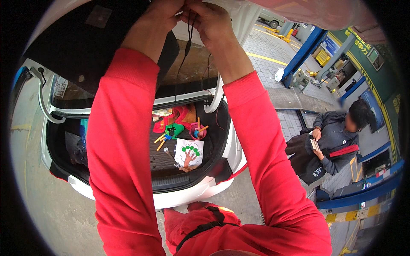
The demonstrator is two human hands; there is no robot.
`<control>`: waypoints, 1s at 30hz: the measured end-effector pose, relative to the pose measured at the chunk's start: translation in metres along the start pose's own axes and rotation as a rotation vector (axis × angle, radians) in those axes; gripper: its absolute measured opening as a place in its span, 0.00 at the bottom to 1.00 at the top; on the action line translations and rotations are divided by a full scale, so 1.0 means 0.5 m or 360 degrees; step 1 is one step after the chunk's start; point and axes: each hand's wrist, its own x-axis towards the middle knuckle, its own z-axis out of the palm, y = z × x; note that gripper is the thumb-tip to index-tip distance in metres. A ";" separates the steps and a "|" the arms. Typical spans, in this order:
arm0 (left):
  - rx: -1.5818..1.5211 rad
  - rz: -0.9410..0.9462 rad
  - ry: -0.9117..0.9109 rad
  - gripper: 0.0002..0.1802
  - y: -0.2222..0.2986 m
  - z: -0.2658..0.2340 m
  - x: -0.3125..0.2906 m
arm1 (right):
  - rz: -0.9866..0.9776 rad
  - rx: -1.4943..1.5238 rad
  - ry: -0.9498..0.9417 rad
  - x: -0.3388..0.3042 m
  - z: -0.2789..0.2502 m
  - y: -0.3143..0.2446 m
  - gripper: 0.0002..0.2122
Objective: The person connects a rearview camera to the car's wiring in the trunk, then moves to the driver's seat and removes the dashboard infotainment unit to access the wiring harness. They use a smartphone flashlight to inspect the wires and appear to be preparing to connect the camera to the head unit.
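Both arms in red sleeves reach up to the raised tailgate of a white car. My left hand (165,12) is closed at the top edge of the view, its fingertips against those of my right hand (213,26). From the pinched fingers of my right hand a thin black cable (188,46) dangles in a loop with a thicker piece on it. What my left fingertips grip is hidden. Beside the left forearm is the tailgate's dark lining panel (106,47). Below lies the open trunk (171,170).
In the trunk are a card with a painted tree (189,154), a pink cup (197,131) with sticks, a green piece (174,130), red cloth (184,114) and a dark plastic bag (76,147). A person (337,136) stands at right near a blue lift post (302,54).
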 end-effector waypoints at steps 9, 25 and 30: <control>0.0149 0.0037 0.0042 0.24 -0.022 -0.007 0.016 | 0.0006 0.0065 -0.0079 0.004 -0.002 -0.021 0.10; 0.1001 0.0115 -0.0191 0.26 -0.147 -0.045 0.092 | 0.0125 0.0425 -0.0181 0.041 -0.152 0.076 0.14; 0.1208 0.0081 -0.0218 0.27 -0.164 -0.051 0.095 | 0.0077 0.0314 -0.0027 -0.006 -0.197 0.101 0.16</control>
